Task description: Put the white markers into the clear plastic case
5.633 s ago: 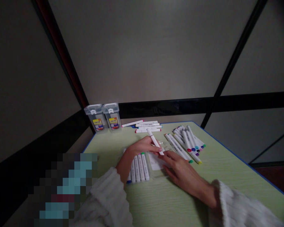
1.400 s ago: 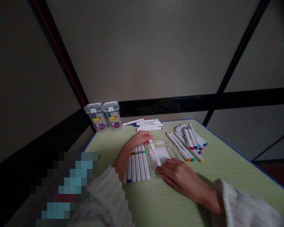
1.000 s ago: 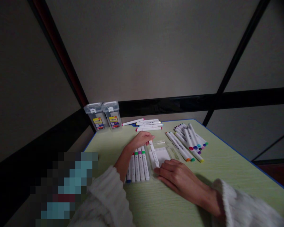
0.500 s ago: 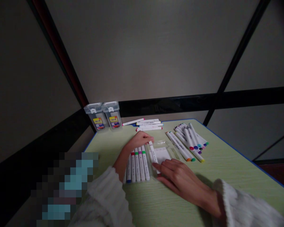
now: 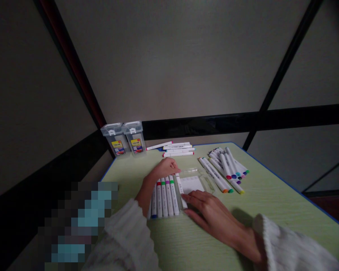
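A white marker (image 5: 180, 188) lies lengthwise along the left side of an open clear plastic case (image 5: 205, 180), which has a white sheet inside. At the marker's far end my left hand (image 5: 166, 167) is closed, its fingertips on that end. My right hand (image 5: 210, 210) has its index finger and thumb around the near end. Just left of this marker, several white markers (image 5: 165, 197) with coloured bands stand side by side in a row; my left wrist and sleeve hide part of them.
Loose markers (image 5: 228, 165) lie heaped on the right of the green table (image 5: 271, 210). More markers (image 5: 178, 149) lie at the back edge. Two lidded clear boxes (image 5: 137, 141) with yellow labels stand at the back left, near the wall (image 5: 186, 75).
The marker has moved left and down into the left side of the case, close to the row. Both hands have shifted slightly left with it.
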The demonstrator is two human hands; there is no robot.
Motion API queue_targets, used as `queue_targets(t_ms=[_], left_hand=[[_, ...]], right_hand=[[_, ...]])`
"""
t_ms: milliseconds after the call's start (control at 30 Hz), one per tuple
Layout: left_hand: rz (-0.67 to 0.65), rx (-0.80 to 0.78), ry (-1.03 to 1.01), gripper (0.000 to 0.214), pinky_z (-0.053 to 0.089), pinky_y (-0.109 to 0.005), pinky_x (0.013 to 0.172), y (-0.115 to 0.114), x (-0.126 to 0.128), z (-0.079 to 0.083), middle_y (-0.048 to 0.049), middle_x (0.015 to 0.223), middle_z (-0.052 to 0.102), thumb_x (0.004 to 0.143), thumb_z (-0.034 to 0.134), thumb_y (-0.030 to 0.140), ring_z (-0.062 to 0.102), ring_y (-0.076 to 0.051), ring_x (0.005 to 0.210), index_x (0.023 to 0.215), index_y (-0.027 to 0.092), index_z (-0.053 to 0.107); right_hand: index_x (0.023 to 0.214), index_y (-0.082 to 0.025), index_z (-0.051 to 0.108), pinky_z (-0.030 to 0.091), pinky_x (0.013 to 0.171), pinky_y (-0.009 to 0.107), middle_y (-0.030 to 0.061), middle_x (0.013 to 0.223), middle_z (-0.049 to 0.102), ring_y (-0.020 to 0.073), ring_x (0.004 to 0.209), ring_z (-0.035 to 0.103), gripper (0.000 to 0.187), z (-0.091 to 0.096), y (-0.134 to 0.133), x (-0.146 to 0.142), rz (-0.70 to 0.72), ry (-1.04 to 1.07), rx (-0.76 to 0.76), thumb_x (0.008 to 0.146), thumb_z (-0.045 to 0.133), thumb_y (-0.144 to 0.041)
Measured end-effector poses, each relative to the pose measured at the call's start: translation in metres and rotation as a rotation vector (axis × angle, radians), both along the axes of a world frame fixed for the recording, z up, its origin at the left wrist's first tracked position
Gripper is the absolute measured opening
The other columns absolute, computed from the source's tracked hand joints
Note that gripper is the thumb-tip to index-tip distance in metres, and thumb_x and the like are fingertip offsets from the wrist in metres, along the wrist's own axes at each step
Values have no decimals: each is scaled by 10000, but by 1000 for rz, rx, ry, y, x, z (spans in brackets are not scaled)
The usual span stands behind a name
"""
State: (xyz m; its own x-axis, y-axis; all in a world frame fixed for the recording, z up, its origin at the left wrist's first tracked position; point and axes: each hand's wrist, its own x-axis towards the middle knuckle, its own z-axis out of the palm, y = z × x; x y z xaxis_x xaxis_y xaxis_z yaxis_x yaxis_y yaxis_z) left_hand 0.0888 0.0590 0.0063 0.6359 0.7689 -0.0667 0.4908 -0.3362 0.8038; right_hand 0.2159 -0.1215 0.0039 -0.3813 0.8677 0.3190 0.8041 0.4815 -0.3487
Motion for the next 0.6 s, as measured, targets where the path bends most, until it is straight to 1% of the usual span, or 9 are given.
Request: queue_targets(t_ms=[133,267,467,600], left_hand=[[55,31,9,176,388,-194,512,-3,-1,1,33,545,538,569,636,267,492,-86,524,655,132,563],[53,49,-11,181,381,-190,506,-6,-1,4,31,535,534,551,647,273,483,-87,528,640,135,571],[61,63,8,161,386,-190,515,-7,-2,4,34,523,528,537,652,256,480,-89,529,609,137,572],[64,67,4,136,390,-187,523,-7,-2,5,33,512,531,533,656,240,486,-91,536,581,148,568]], right_hand=[[1073,-156,548,445,748,338,77,892,589,193,835,545,259,-1,1,0,18,4,-12,867,425,-253],[1066,-158,551,440,751,334,75,884,585,190,839,540,254,1,2,0,30,-5,-8,867,424,-249],[1018,-155,565,442,734,320,65,861,560,183,819,528,229,3,1,0,37,-32,-53,870,416,-247],[1047,-141,553,436,740,320,76,875,566,188,832,526,246,4,1,2,61,-75,-17,871,419,-246]])
